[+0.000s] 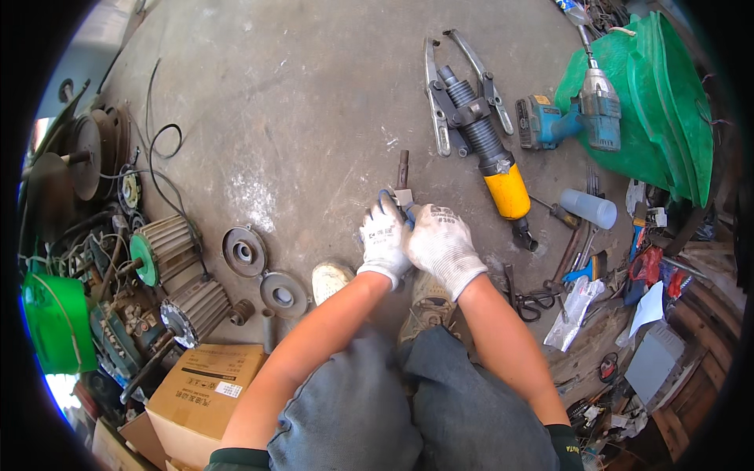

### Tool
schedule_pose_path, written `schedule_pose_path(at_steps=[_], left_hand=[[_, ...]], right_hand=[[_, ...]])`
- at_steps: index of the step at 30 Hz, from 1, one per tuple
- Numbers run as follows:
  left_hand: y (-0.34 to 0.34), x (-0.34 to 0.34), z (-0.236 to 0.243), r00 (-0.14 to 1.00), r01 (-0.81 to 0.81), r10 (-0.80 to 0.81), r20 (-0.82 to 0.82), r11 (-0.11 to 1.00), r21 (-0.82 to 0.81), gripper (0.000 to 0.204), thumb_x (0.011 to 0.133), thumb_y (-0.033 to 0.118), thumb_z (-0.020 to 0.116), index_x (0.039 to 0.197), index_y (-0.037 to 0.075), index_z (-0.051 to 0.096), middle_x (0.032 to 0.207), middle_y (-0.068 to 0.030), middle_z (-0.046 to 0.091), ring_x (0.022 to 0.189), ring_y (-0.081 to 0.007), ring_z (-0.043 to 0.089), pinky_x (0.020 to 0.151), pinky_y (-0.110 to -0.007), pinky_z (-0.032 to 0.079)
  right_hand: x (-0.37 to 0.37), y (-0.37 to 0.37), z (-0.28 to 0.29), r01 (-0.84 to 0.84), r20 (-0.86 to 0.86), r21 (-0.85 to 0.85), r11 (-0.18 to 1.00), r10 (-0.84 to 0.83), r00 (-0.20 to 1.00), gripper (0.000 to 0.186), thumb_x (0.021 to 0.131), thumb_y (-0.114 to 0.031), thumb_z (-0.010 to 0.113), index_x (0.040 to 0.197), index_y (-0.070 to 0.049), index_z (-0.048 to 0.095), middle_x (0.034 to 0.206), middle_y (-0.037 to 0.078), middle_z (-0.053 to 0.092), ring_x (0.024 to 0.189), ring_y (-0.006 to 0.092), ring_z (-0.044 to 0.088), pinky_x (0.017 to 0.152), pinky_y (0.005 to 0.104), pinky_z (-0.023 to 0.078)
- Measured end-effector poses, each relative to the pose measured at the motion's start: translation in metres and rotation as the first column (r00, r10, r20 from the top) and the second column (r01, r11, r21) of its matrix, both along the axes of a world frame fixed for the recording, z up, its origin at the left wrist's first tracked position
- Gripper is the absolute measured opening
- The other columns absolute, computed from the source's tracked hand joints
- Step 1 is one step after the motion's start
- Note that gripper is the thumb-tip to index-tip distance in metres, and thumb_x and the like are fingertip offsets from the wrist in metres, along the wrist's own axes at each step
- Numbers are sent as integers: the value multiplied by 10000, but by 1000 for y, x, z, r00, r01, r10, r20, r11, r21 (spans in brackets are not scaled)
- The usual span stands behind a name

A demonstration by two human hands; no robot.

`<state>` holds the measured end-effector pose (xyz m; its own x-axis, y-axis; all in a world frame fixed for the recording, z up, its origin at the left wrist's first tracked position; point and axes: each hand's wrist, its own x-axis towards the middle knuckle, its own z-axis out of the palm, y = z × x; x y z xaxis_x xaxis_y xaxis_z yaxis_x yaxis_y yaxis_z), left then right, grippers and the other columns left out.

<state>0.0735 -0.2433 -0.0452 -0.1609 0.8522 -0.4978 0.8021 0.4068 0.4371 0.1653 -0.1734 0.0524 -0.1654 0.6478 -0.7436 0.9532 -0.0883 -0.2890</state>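
Note:
A dark metal shaft point(403, 169) with a paler block-like collar juts out beyond my two gloved hands, above my shoes on the concrete floor. My left hand point(385, 243), in a white glove with dark fingertips, is closed around the near end of the shaft. Pressed close beside it, my right hand point(444, 243) is curled into a fist. What lies inside the right fingers is hidden. Most of the shaft's near end is covered by the gloves.
To the right lie a yellow-and-black gear puller point(506, 188), a cordless impact wrench point(598, 110), a green basket point(667, 102) and scattered hand tools. At left are two round end covers point(244, 252), finned motor housings point(196, 310), cables and a cardboard box point(204, 388).

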Motion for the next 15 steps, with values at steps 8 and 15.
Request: schedule_pose_path(at_steps=[8,15], left_hand=[[-15,-10,4,999,19,-19,-41,1000,-3,831,850,355,632,1470,-58,265,1269,-236,506,1120,-397,537,947,-531,422],[-10,-13,7,999,9,-7,-52,999,30,850,838,393,646,1456,-59,278,1276,-251,509,1134,-412,526,949,-533,423]], right_hand=[[-12,-15,16,-29,22,-85,996,31,999,452,905,-350,547,1235,-54,636,1167,222,655,1129,358,619,1008,441,473],[-21,-12,9,30,32,-22,999,-29,999,425,896,-324,547,1188,-31,647,1128,238,667,1104,363,631,985,449,486]])
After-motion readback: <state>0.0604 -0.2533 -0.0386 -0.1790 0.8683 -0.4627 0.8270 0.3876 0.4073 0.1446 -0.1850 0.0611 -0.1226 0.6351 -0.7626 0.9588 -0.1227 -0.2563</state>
